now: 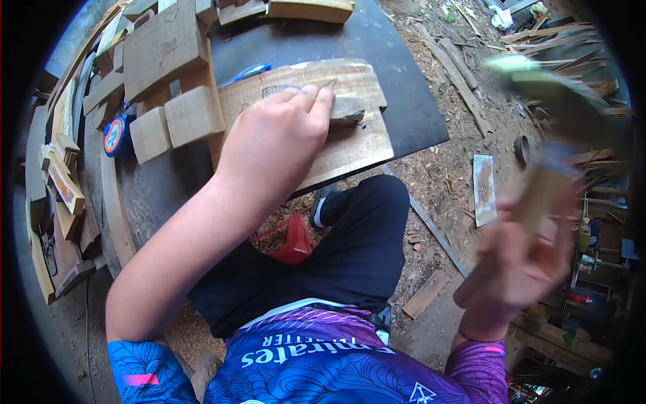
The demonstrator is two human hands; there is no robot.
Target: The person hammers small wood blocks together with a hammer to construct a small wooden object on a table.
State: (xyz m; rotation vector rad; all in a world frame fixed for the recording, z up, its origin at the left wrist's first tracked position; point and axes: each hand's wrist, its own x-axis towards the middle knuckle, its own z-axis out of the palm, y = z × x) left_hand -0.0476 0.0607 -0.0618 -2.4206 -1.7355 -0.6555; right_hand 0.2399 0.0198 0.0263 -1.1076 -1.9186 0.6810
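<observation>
My left hand [289, 118] is closed, knuckles up, low over a pale wooden board [360, 145] on the dark tabletop. A thin dark tip shows by its fingertips; I cannot tell what the fingers grip. A rough grey piece of wood [348, 119] lies on the board beside the fingers. Out to the right, my right hand [515, 262] is wrapped round the wooden handle of a hammer [538, 188], raised head up. Motion blurs the hammer's head, dark with a pale greenish end. A blue pen-like tool [245, 74] lies at the board's far edge.
Joined wooden blocks [165, 44] stand on the table's left, near a blue and orange tape measure [117, 136]. Wood offcuts [65, 182] crowd the far left. A red object [294, 241] sits below the table edge. Scrap wood [425, 294] and shavings cover the ground.
</observation>
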